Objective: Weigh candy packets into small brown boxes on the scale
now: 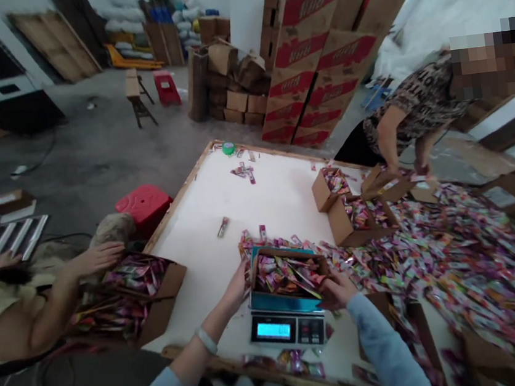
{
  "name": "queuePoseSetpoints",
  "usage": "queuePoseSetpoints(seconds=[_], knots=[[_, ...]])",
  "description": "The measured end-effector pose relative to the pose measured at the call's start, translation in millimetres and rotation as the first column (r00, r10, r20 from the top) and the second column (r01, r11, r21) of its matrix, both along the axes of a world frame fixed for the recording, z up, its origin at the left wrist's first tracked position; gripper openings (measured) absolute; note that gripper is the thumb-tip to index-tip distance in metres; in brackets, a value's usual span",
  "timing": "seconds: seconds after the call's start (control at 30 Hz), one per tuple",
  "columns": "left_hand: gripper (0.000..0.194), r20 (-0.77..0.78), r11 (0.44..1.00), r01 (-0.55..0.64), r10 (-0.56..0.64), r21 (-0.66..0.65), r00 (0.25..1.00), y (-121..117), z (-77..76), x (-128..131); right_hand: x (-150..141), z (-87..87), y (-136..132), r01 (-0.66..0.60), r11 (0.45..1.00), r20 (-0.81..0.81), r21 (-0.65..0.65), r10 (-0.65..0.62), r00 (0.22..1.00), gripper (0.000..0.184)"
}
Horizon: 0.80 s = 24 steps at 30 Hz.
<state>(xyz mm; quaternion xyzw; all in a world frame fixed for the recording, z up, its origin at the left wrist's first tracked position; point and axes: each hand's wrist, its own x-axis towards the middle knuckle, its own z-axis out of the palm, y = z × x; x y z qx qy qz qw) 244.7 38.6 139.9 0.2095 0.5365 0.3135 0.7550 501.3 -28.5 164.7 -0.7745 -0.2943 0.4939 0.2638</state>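
A small cardboard box [288, 257] full of colourful sachets sits on a blue weighing scale [287, 324] near the table's front edge. My left hand [237, 285] rests against the box's left side, fingers stretched along the wall. My right hand [336, 290] is at the box's right front corner, fingers curled over the sachets there. The scale's display glows pale blue.
A big heap of sachets [455, 257] covers the right of the white table [222, 209]. Two open boxes [349, 207] stand mid-table. A person [416, 113] leans over the far right; another person's arm [55, 290] reaches to a sachet-filled box [129, 294] at left. Red stool [145, 206].
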Motion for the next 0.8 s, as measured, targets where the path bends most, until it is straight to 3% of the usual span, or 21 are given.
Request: queuePoseSetpoints(seconds=[0.13, 0.33, 0.47, 0.6, 0.73, 0.8], knots=[[0.037, -0.133, 0.999, -0.039, 0.039, 0.004, 0.99, -17.2, 2.1, -42.3, 22.3, 18.8, -19.2, 0.101, 0.994, -0.011, -0.033, -0.101, 0.995, 0.084], [0.035, -0.23, 1.0, 0.003, -0.002, 0.006, 0.973, -45.2, -29.6, -92.0, 49.2, 31.5, -31.5, 0.233, 0.97, -0.015, 0.077, -0.232, 0.973, 0.072], [0.034, -0.235, 0.999, -0.038, 0.032, -0.023, 0.972, -52.5, -35.6, -96.6, 40.5, 36.7, -27.3, 0.232, 0.955, -0.031, 0.183, -0.231, 0.973, 0.06], [0.031, -0.2, 0.998, -0.057, 0.06, 0.019, 0.978, -55.8, -27.9, -88.3, 30.1, 38.8, -17.1, 0.168, 0.952, -0.01, 0.255, -0.171, 0.985, 0.057], [0.031, -0.172, 0.996, -0.087, 0.092, 0.035, 0.981, -57.6, -18.3, -78.1, 35.6, 26.7, -6.5, 0.132, 0.921, 0.097, 0.367, -0.179, 0.979, 0.062], [0.033, -0.185, 0.994, -0.11, 0.111, 0.018, 0.977, -59.2, -16.3, -74.4, 44.6, 15.0, -5.4, 0.117, 0.929, 0.191, 0.35, -0.193, 0.962, 0.063]])
